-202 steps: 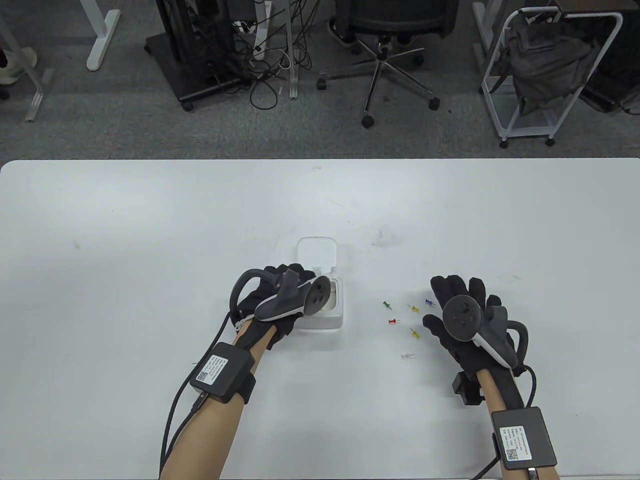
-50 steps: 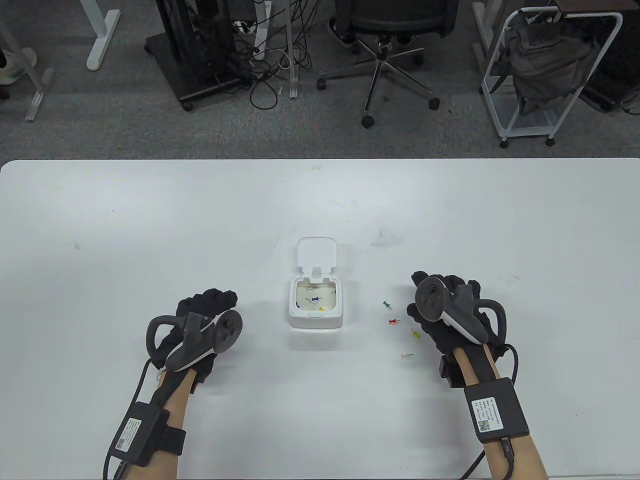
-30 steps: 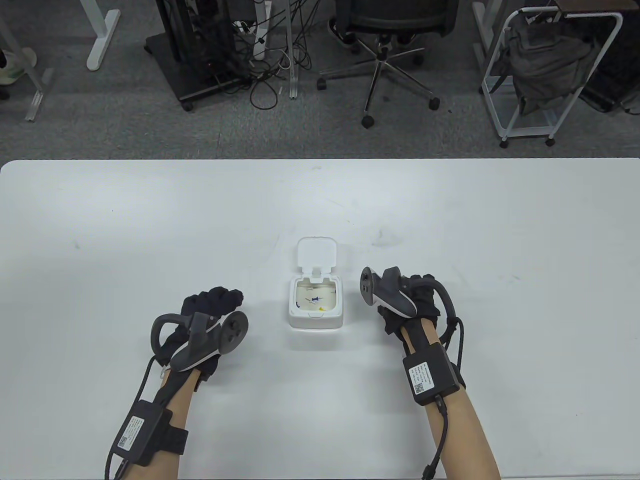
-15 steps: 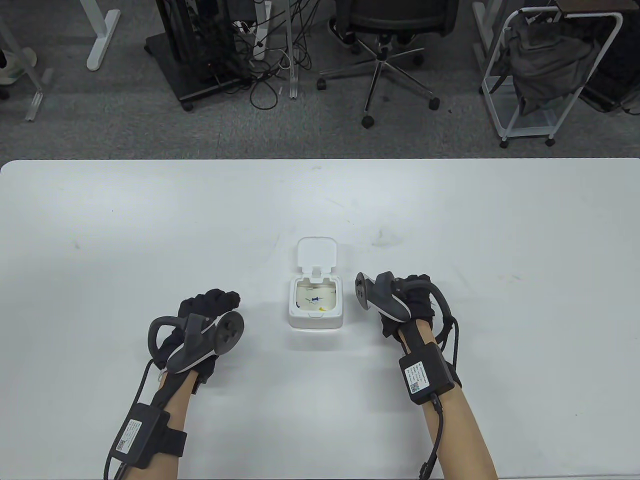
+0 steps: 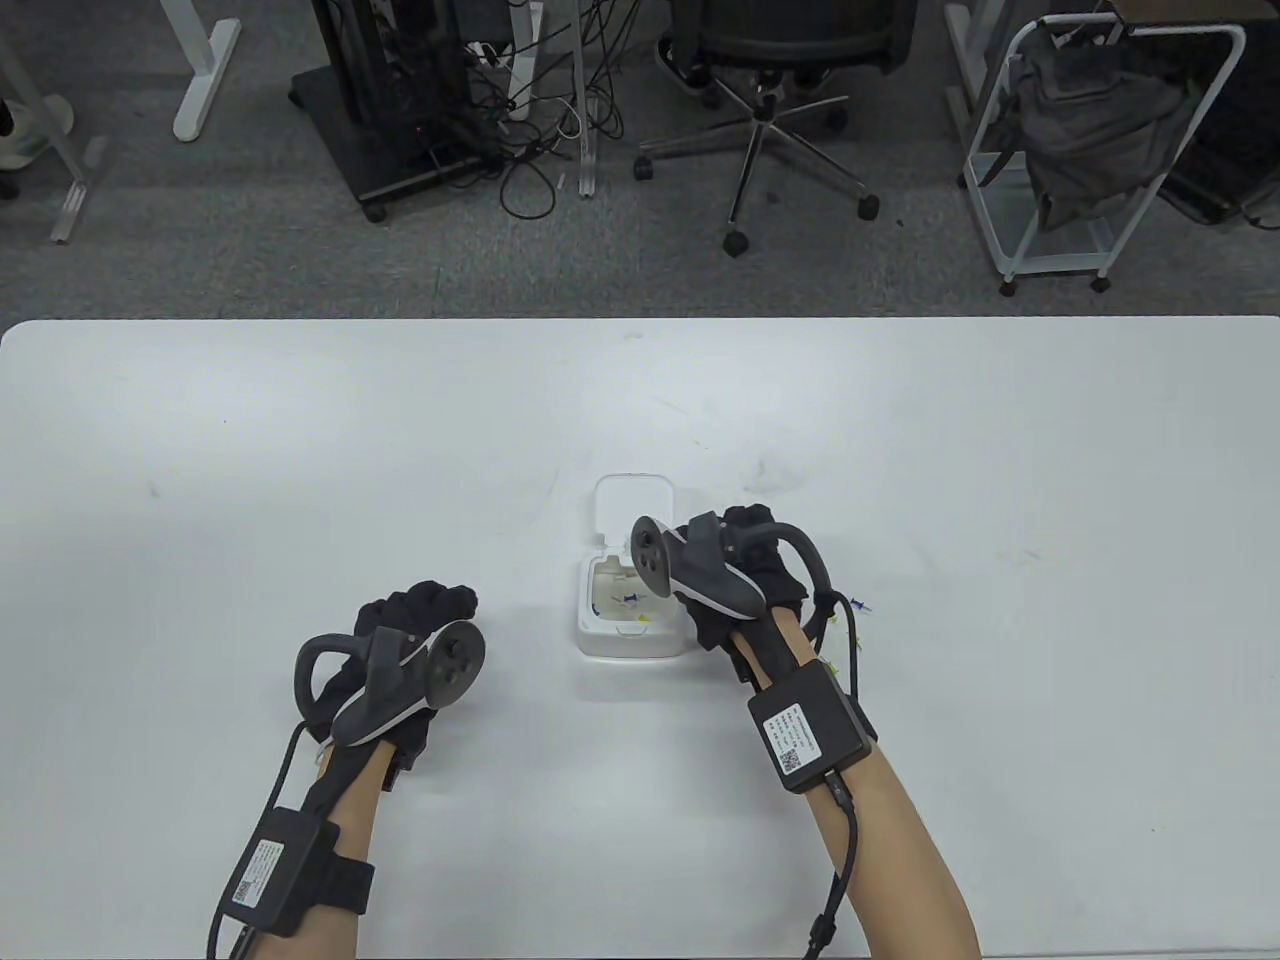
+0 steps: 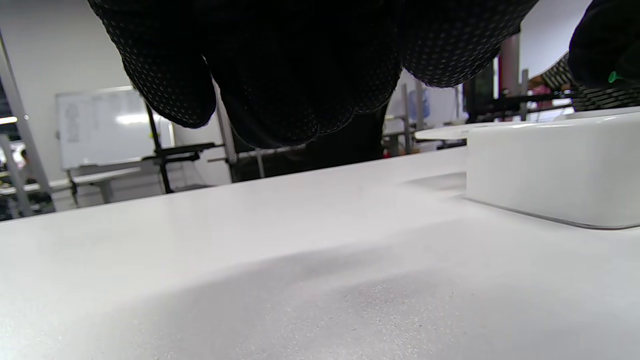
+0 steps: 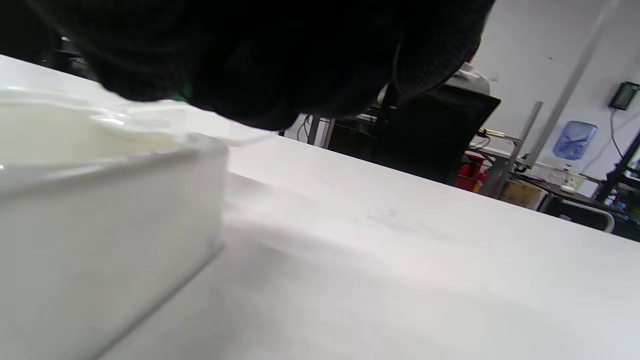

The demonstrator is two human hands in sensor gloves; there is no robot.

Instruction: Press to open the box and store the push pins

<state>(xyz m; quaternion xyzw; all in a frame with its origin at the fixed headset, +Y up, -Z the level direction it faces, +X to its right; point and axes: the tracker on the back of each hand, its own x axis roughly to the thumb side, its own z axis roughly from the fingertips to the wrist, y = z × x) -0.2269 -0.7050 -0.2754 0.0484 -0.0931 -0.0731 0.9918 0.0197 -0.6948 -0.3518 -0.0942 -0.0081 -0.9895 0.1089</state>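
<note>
The white box point(image 5: 630, 642) stands mid-table with its lid point(image 5: 632, 505) flipped open at the back. A blue pin point(image 5: 630, 601) and a few others lie inside. My right hand point(image 5: 690, 590) hovers over the box's right half and pinches a green push pin point(image 6: 612, 77), whose green shows under the fingers point(image 7: 186, 92) above the rim point(image 7: 150, 145). My left hand point(image 5: 425, 605) rests on the table left of the box, fingers loosely curled and holding nothing. The box's side point(image 6: 550, 170) shows beyond it.
A loose blue push pin point(image 5: 858, 605) lies on the table just right of my right wrist; other loose pins there are mostly hidden by the arm and cable. Beyond the table's far edge stand an office chair point(image 5: 770, 60) and a white cart point(image 5: 1090, 140).
My right hand has swung left from the loose pins to above the open box, carrying a green pin. The left hand has stayed put.
</note>
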